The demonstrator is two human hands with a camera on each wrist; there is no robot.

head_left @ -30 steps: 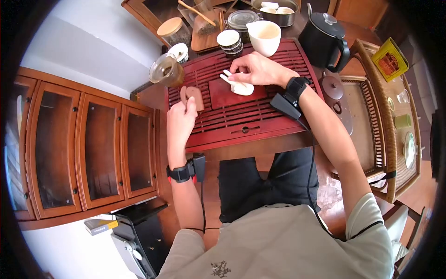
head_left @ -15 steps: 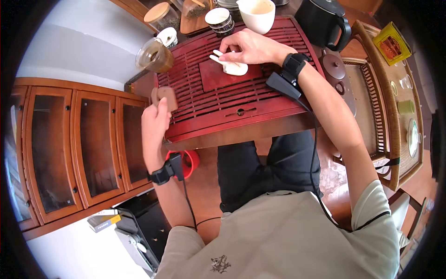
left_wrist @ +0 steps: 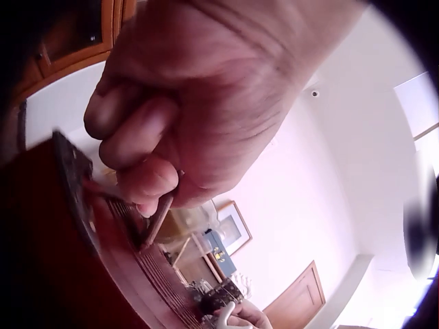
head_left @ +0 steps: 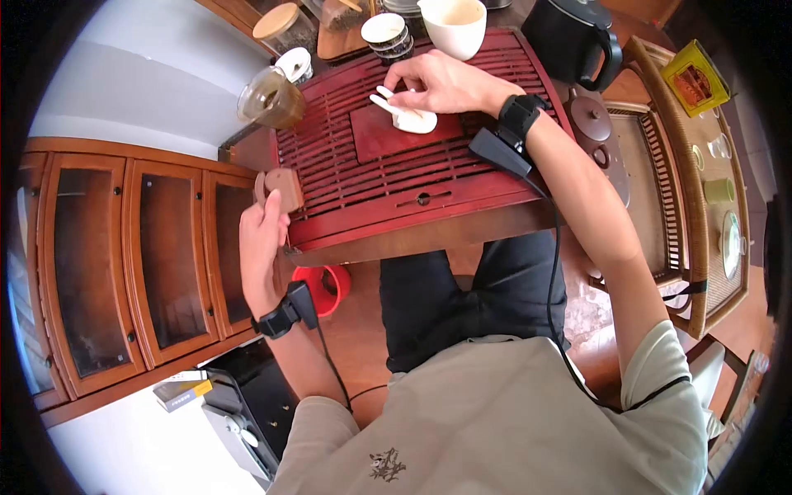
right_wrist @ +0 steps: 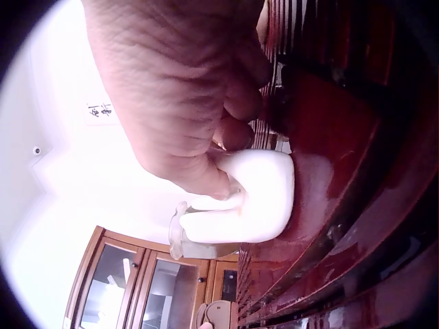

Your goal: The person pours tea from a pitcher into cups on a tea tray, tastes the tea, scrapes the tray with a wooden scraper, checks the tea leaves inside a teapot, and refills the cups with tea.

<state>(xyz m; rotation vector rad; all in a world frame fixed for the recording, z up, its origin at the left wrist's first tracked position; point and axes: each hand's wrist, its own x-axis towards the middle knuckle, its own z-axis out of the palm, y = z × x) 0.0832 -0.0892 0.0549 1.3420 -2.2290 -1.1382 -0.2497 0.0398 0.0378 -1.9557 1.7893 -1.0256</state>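
My left hand pinches a small flat brown piece beside the left edge of the red slatted tea tray; in the left wrist view curled fingers hold its thin edge. My right hand rests on a white ceramic piece lying on a dark red slab on the tray. In the right wrist view the fingers press the top of that white piece.
A glass pitcher, lidded jars, a white cup and a black kettle ring the tray's far side. A clay teapot sits on a wicker side table. Wooden cabinets stand left; a red bucket is below.
My left hand has carried the brown piece off the tray's left corner and down past its edge. The right hand stays on the white piece.
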